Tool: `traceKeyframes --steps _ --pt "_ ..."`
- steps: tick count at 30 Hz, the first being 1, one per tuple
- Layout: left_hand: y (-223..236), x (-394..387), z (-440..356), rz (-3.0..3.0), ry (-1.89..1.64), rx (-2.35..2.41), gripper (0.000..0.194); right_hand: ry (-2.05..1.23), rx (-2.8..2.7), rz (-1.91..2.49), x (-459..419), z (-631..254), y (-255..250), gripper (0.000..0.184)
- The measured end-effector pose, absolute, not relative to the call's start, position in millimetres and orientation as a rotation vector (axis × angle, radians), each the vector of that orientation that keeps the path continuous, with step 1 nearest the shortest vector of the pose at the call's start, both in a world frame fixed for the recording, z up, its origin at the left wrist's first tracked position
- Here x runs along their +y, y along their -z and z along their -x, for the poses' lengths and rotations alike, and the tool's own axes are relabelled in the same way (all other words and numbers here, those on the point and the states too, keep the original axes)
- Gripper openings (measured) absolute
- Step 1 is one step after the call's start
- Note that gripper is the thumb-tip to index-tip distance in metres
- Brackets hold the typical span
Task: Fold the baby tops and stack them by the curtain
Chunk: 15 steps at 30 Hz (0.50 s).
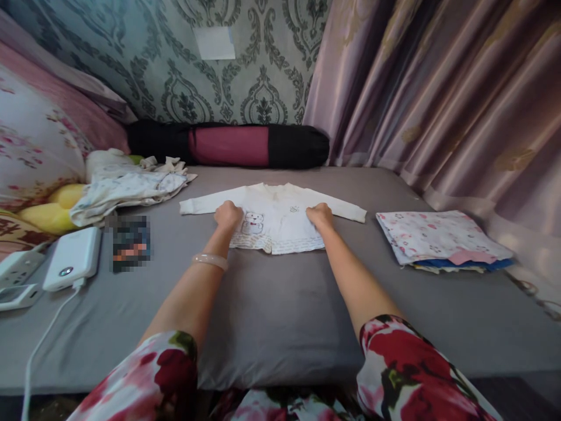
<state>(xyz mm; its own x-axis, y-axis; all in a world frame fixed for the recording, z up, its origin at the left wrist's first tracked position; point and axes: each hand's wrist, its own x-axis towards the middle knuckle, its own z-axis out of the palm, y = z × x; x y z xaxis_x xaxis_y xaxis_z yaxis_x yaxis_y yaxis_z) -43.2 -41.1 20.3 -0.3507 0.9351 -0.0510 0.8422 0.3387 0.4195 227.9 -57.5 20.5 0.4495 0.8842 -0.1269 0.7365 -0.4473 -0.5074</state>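
Note:
A small white long-sleeved baby top (280, 216) lies spread flat on the grey sheet, its sleeves stretched out to both sides. Printed animal figures show on its left half, and rows of small print run along the hem. At the top's left side, below the sleeve, my left hand (228, 216) is closed on the fabric. My right hand (321, 216) pinches the opposite side in the same way. The fingertips of both hands are partly hidden behind the knuckles.
Folded clothes (442, 237) lie in a stack at the right. To the left are crumpled clothes (131, 184), a white power bank (72, 257) with a cable, a power strip (20, 266) and a blurred item (130, 242). A black and maroon roll (228, 145) lies along the wall.

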Motion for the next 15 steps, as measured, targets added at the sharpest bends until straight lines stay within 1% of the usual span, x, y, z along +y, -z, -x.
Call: traceKeyframes --steps 8,15 --pt "-21.2 -57.0 28.8 -1.853 -0.42 2.341 0.037 -0.247 -1.396 2.306 -74.5 -207.8 -20.9 0.034" --pt "-12.6 -64.8 31.2 -1.919 -0.504 2.392 0.043 -0.144 -1.525 2.339 -80.2 -206.2 -17.3 0.034"
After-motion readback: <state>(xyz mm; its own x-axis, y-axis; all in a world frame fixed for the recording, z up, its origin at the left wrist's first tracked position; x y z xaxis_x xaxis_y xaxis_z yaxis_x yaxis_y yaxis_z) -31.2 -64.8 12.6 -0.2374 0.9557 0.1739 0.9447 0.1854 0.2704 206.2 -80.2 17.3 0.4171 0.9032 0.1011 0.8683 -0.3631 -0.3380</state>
